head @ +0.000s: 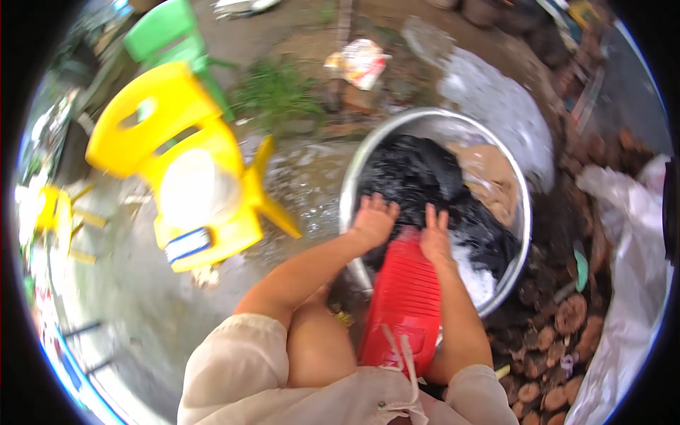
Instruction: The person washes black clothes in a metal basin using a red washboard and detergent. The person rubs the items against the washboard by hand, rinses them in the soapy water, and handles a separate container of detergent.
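A round metal basin (523, 212) stands on the ground before me, with wet black cloth (419, 164) and a tan cloth (489, 178) in sudsy water. A ridged red plastic washboard (406, 281) leans from my lap into the basin. My left hand (376, 220) is over the black cloth at the board's upper left, fingers spread and pointing away from me. My right hand (436, 234) is at the board's upper right edge, fingers extended towards the black cloth. Neither hand is closed around anything; whether the fingertips touch the cloth is blurred.
On the left, a yellow plastic chair (154, 119) holds a white bowl-like object (199, 186) and a blue-and-white brush (188, 244). A green chair (164, 29) stands behind it. Cut logs (571, 313) and pale plastic sheeting (632, 255) lie at the right. The ground is wet.
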The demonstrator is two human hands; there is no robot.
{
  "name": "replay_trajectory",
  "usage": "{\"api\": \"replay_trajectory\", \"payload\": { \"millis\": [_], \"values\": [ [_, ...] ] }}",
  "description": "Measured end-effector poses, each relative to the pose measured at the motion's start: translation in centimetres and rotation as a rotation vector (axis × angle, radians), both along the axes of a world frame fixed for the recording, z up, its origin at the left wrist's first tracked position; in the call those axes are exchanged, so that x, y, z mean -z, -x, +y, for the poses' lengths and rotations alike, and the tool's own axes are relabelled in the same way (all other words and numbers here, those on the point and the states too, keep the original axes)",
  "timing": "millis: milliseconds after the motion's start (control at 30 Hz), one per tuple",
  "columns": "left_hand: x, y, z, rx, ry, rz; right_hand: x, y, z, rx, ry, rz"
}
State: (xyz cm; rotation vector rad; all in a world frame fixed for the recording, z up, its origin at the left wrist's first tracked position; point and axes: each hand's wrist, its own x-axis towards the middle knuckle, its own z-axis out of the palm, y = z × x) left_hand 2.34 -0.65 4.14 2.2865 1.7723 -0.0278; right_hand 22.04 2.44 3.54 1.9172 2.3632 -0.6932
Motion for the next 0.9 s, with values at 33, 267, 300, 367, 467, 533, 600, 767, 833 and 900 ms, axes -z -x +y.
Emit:
{"api": "replay_trajectory", "payload": {
  "millis": [33,267,300,367,467,533,600,767,833,900],
  "values": [
    [-2.0,1.9,-2.0,0.045,0.082,-0.109,-2.7,1.7,-1.3,0.059,0.159,0.014],
    [-11.8,12.6,-19.5,-0.465,0.352,-0.028,-7.1,0.0,-6.1,-0.069,0.019,-0.135],
    [-12.5,14.2,-22.2,-0.489,0.369,0.069,-7.5,-0.1,-6.5,-0.031,0.059,-0.176],
    [-12.8,17.8,-26.7,-0.752,0.348,0.067,-8.0,0.5,-7.1,-0.010,0.089,-0.211],
    [-14.6,22.9,-29.1,-0.959,-0.238,-0.109,-8.9,3.1,-7.3,-0.122,-0.079,-0.233],
    [-14.2,26.6,-28.7,-1.029,-0.445,-0.192,-10.2,6.6,-7.1,-0.216,-0.103,-0.028],
    [-14.1,30.2,-26.6,-1.050,-0.504,-0.210,-11.9,10.5,-6.9,-0.319,-0.076,0.242],
    [-12.0,35.7,-20.1,-1.181,-0.445,-0.096,-16.5,19.0,-7.3,-0.453,0.052,0.444],
    [-12.0,35.6,-17.4,-1.424,-0.217,-0.106,-18.1,20.2,-7.4,-0.467,0.077,0.434],
    [-12.2,35.1,-16.3,-1.495,-0.138,-0.166,-18.6,21.0,-7.1,-0.484,0.107,0.432]
  ]
}}
